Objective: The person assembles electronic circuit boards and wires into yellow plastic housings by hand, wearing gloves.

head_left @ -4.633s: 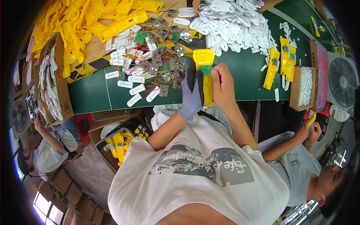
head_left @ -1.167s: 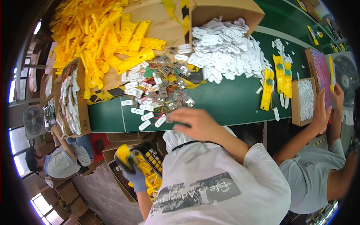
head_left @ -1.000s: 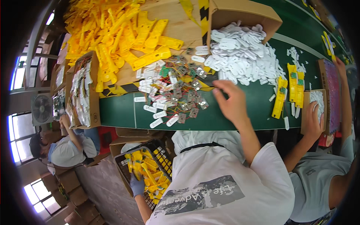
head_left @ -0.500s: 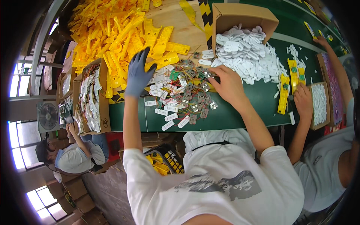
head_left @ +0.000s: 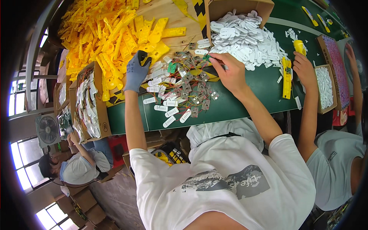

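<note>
The left hand [head_left: 137,71], in a grey glove, reaches up to the edge of the heap of yellow plastic parts [head_left: 115,34] and closes its fingers on one yellow piece [head_left: 145,60] at the lower right fringe of that heap. The right hand [head_left: 229,73] is bare and rests over the pile of small circuit boards [head_left: 191,88] with their thin wires; its fingertips pinch a small green board [head_left: 207,58] at the top right corner of that pile, just beside the heap of white plastic pieces [head_left: 245,38]. Both heaps and the boards lie on a green table [head_left: 237,107], with a strip of bare wood behind them.

White oblong tags [head_left: 168,113] lie scattered along the near edge of the boards. The white pieces spill out of an open cardboard box [head_left: 234,7] at the far side. To the left, another cardboard box [head_left: 90,101] stands on the table corner, filled with white parts.

At the right, a second person's hand [head_left: 304,67] holds a yellow part [head_left: 299,46] above a long yellow case [head_left: 286,78] lying on the green surface, near a shallow tray of white bits [head_left: 326,86]. Below the table on the left, a third person sits beside a small fan [head_left: 48,130]
</note>
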